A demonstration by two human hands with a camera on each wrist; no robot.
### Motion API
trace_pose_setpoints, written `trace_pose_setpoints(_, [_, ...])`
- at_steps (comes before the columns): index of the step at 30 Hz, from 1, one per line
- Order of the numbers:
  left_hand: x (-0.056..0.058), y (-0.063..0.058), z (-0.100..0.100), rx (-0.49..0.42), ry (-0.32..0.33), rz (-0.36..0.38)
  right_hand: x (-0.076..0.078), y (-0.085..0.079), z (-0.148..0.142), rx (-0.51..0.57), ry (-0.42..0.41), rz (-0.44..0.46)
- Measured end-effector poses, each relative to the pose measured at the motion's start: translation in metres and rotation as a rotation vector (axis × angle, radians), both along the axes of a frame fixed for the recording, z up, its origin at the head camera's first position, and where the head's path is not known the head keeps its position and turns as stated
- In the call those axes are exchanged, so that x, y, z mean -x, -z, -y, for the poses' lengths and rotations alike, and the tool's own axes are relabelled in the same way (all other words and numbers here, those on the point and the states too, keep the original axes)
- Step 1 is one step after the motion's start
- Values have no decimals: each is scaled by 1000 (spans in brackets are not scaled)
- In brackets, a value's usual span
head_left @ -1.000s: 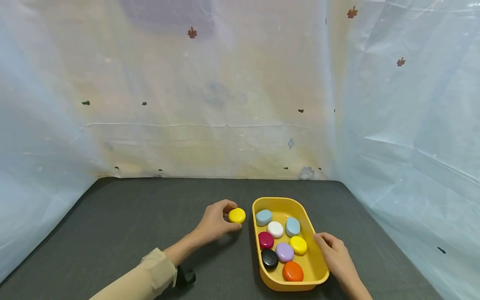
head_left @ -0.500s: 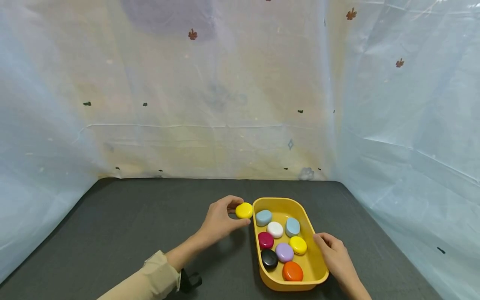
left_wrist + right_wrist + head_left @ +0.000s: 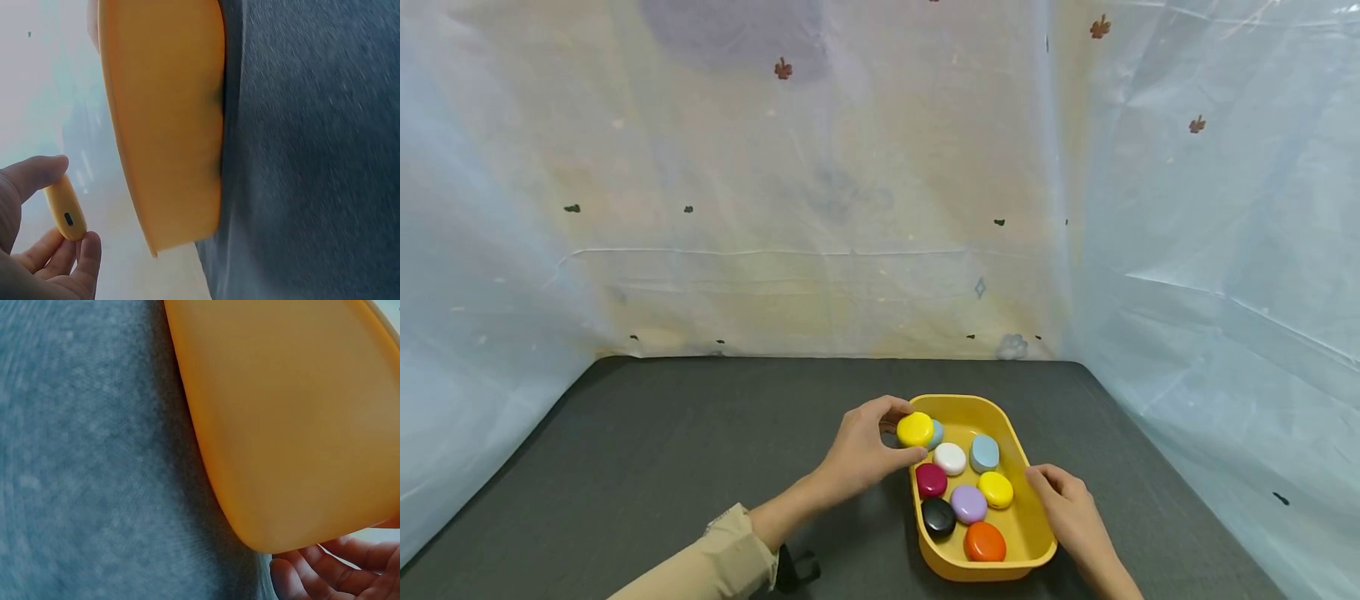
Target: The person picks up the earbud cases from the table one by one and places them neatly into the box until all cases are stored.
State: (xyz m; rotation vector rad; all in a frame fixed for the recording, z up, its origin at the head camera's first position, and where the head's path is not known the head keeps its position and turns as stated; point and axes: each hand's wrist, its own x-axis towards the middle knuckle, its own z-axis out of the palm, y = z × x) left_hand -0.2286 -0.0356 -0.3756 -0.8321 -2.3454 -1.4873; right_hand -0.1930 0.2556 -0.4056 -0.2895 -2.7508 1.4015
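Note:
My left hand (image 3: pixel 867 440) pinches a round, glossy yellow earbud case (image 3: pixel 915 430) between thumb and fingertips. It is over the far left corner of the yellow tray (image 3: pixel 970 573) and overlaps a light blue case (image 3: pixel 936 433) inside. The left wrist view shows the held case (image 3: pixel 65 206) edge-on above the tray's rim, with a small dark slot in its edge. At the tray's right side, my right hand (image 3: pixel 1071 510) holds the rim, thumb on top. In the right wrist view its fingers (image 3: pixel 334 572) lie against the tray's outer wall.
Inside the tray sit a white case (image 3: pixel 950 459), another blue one (image 3: pixel 985 453), a crimson one (image 3: pixel 932 481), a second yellow one (image 3: pixel 996 490), a purple one (image 3: pixel 968 503), a black one (image 3: pixel 938 517) and an orange one (image 3: pixel 985 542). The dark cloth-covered table (image 3: pixel 625 467) has patterned sheeting around it.
My left hand has carried the yellow earbud case rightward, from beside the tray to over its far left corner. The right hand has stayed at the rim, and the tray has barely moved.

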Motion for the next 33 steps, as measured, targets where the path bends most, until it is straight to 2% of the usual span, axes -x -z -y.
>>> trace_pose_setpoints(7, [-10,-3,-18,6,110,-4,0,-1,-1,-6,-2,-5])
trace_pose_setpoints(14, [-16,0,-37,21,229,29,0,0,-1,-12,-9,-11])
trace_pose_setpoints(19, [-18,3,-46,36,291,11,0,0,-1,-22,-17,-21])
trace_pose_setpoints(25, [-20,5,-56,89,337,-1,0,0,-2,-13,-24,-29])
trace_pose_setpoints(33, [-23,7,-69,196,338,-16,-1,1,-3,-11,-33,-32])
